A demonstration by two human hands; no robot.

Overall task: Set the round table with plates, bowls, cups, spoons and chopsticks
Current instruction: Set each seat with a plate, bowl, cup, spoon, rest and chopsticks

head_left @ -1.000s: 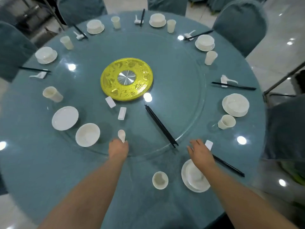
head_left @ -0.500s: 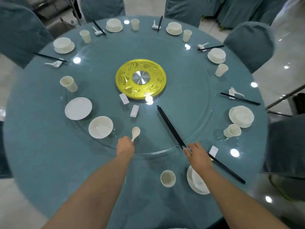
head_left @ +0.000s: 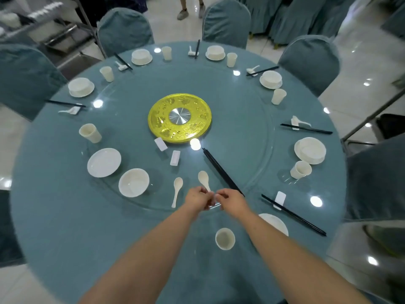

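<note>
On the round teal table [head_left: 54,216], my left hand [head_left: 197,199] and my right hand [head_left: 233,201] meet at the near rim of the glass turntable [head_left: 252,128]. Together they pinch the handle of a white spoon [head_left: 203,178], whose bowl points away from me. A second white spoon [head_left: 177,190] lies loose on the glass just to the left. Also on the glass are a white bowl [head_left: 133,182], a plate [head_left: 104,162], a cup [head_left: 90,133], two chopstick rests [head_left: 161,144] [head_left: 175,157] and black chopsticks [head_left: 221,170].
In front of me stand a cup [head_left: 225,239], a plate [head_left: 276,222] half hidden by my right forearm, and chopsticks [head_left: 293,215] across a rest [head_left: 280,199]. Several finished settings ring the table. A gold disc [head_left: 179,117] marks the centre. Covered chairs [head_left: 309,62] surround it.
My right hand left the near plate and swung left to join my left hand at the spoon handle. A second spoon now lies on the glass. The view tilted up.
</note>
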